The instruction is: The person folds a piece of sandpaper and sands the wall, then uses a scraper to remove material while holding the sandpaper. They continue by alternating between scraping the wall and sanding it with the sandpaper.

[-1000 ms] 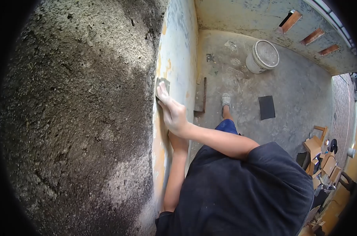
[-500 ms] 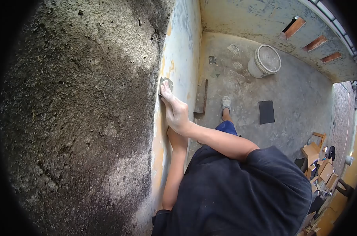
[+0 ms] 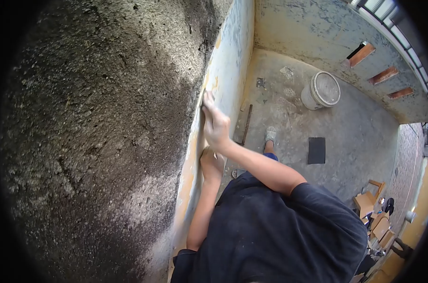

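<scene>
My right hand, dusted white, reaches to the top of the patchy painted wall, its fingers pressed together against the surface beside the rough edge. The small grey abrasive sheet seen under these fingers earlier is now almost wholly hidden. Just below, my left hand is curled close to the wall, with a small whitish spot near its fingers; what it grips, if anything, cannot be made out. Left of both hands spreads a rough, dark concrete surface.
A lidded white bucket stands on the grey floor. A dark square sheet lies nearer, and a thin bar is by the wall. Cardboard boxes are piled at lower right. Slots pierce the far wall.
The view has shifted, so the bucket and floor sheet appear lower. My right hand has moved farther up along the wall; its grey sheet is now hidden, and more of my left hand shows.
</scene>
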Available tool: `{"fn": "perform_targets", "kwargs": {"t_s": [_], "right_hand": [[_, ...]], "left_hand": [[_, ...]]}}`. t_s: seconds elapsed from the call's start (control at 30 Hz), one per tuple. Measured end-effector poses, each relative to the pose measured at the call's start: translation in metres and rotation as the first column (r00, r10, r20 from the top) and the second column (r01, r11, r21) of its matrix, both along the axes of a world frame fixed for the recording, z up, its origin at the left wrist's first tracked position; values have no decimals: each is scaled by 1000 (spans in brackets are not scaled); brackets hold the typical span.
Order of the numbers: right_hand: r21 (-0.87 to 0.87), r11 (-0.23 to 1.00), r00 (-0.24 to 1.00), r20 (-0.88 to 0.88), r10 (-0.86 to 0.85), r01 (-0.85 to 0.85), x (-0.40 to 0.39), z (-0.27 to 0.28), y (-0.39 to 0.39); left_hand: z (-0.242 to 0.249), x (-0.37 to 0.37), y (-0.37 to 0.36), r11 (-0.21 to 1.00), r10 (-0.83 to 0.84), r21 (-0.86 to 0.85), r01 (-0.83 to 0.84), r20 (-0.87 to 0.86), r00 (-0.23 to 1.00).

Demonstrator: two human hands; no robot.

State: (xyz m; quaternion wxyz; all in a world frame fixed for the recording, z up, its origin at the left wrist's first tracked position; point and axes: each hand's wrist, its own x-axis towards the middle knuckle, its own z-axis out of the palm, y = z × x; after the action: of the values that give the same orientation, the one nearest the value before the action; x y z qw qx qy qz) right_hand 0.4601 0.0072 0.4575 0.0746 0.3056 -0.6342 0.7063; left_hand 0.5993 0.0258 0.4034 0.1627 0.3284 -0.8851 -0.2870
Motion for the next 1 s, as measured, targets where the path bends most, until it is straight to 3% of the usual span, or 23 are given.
{"fn": "perform_targets", "kwargs": {"t_s": [0.07,0.1,0.13,0.2,0.23,0.27,0.33,0.4,0.47,0.5,0.53,0.6,0.67,0.73,0.77,0.8,0.9,1.0], "right_hand": [[-3,993,992,-56,-115,115,-43,1,-22],[97,994,987,143,-71,57,-66,14,-26],[101,994,989,135,-54,41,-85,28,-27],[249,964,913,407,-18,-92,-107,48,-28],[133,989,953,304,14,-57,-98,38,-28],[135,988,955,294,27,-70,-79,27,-25],[-21,1000,992,-125,-8,6,-30,4,-9],[56,994,989,-107,104,-98,-2,-3,10],[15,999,994,-100,43,-42,-23,-5,-5],[61,998,999,32,27,-28,-42,4,-13],[104,994,988,156,6,-23,-64,17,-22],[164,986,974,222,-42,5,-107,33,-36],[149,989,984,172,-46,20,-108,28,-38],[147,989,998,-64,-11,20,-84,0,-29],[-4,999,997,-72,36,-36,-52,20,-13],[6,991,990,-38,133,-133,-36,4,-3],[37,994,995,-8,103,-102,-47,11,-4],[78,993,992,93,81,-89,-109,29,-26]], "left_hand": [[1,-6,5,995,85,-49,-84,14,996],[9,-9,8,993,91,-67,-93,-33,995],[16,-11,13,991,97,-84,-104,-79,992],[25,-9,18,985,129,-110,-134,-53,990],[25,-7,20,982,130,-132,-135,-42,991],[26,-8,19,978,131,-156,-135,-36,991],[20,-2,17,973,139,-179,-145,-49,989],[18,2,16,968,139,-204,-147,-51,989],[21,3,14,959,113,-260,-117,-27,993],[27,0,14,945,82,-303,-122,-143,986],[32,-2,13,943,87,-307,-131,-153,984],[41,0,13,897,6,-427,-114,-247,969],[49,3,13,868,-24,-482,-122,-285,958],[59,4,15,836,-54,-533,-132,-319,946],[67,6,16,799,-84,-589,-122,-309,947],[74,7,17,758,-113,-643,-109,-295,949],[85,14,16,690,-101,-715,-112,-248,963],[102,17,15,604,-78,-785,-137,-228,970]]}}
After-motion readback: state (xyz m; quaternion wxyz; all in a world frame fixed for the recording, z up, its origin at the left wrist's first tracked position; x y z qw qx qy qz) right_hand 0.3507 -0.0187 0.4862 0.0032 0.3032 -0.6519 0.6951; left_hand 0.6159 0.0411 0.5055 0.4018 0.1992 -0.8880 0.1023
